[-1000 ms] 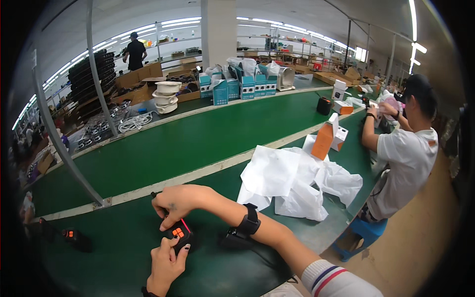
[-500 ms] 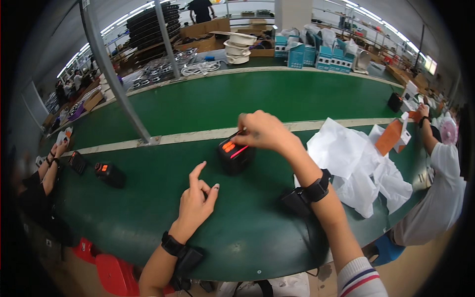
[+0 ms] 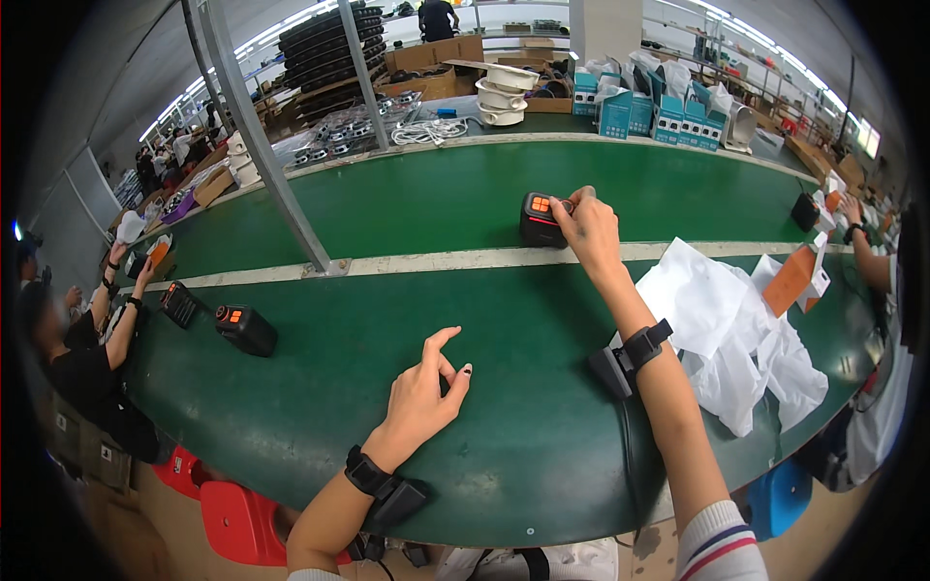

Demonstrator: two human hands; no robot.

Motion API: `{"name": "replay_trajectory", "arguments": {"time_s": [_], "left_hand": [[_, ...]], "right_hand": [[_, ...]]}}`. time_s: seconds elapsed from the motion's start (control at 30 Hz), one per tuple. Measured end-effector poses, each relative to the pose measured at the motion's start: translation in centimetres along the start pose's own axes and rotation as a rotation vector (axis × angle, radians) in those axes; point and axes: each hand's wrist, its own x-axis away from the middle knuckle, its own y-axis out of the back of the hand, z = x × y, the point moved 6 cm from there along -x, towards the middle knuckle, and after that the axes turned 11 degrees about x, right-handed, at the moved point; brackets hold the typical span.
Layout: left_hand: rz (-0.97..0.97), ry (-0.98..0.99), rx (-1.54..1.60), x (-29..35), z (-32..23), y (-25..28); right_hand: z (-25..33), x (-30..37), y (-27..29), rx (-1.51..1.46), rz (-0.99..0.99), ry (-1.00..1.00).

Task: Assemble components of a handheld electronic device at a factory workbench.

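Note:
A black box-shaped device [image 3: 542, 222] with orange buttons on top stands on the green strip just beyond the pale rail. My right hand [image 3: 587, 229] reaches across the rail and grips that device by its top, fingers closed at its right side. Over the bare green tabletop, my left hand [image 3: 423, 394] is apart from everything, holding nothing. Its index finger points out, the thumb is spread and the other fingers are partly bent. A similar black device [image 3: 246, 330] with orange buttons stands at the left, with another dark device [image 3: 178, 304] beside it.
Crumpled white wrapping sheets [image 3: 705, 320] lie at the right, next to an orange-and-white carton [image 3: 790, 281]. A metal post [image 3: 271, 165] rises from the pale rail [image 3: 436, 262]. A co-worker [image 3: 92, 358] at the left handles items; another reaches in at the right. Red stools [image 3: 237, 518] stand below.
My right hand has carried the black device away from me and across the rail onto the far green strip. My left hand stays over the near tabletop, its pose much the same.

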Motion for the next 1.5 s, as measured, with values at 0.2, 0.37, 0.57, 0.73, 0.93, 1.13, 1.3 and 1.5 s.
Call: {"name": "replay_trajectory", "arguments": {"time_s": [0.2, 0.37, 0.57, 0.73, 0.93, 1.13, 1.3, 1.5], "left_hand": [[0.006, 0.008, -0.006, 0.0, 0.0, -0.1], [0.008, -0.010, -0.003, -0.1, 0.1, -0.3], [0.010, -0.028, -0.024, -0.1, 0.0, -0.3], [0.021, -0.018, -0.015, -0.1, -0.1, -0.4], [0.024, -0.011, -0.015, 0.0, -0.1, -0.4], [0.084, -0.013, -0.072, 0.1, -0.2, -0.5], [0.122, -0.033, -0.073, 0.1, -0.1, -0.7], [0.164, -0.046, -0.138, -0.4, -1.3, -1.6]], "right_hand": [[-1.5, 0.1, -0.3, 0.010, -0.064, -0.034], [-1.6, -0.2, -1.5, -0.079, 0.034, -0.001], [-2.1, 0.1, -3.0, -0.178, 0.181, -0.026], [-1.9, 0.1, -3.1, -0.285, 0.188, 0.075], [0.0, 1.3, -3.6, -0.208, 0.273, 0.326], [0.2, 3.0, -6.2, -0.194, 0.786, 0.323], [0.1, 3.6, -6.8, -0.134, 0.740, 0.339], [-2.0, 4.9, -7.0, -0.140, 0.338, 0.312]]}}
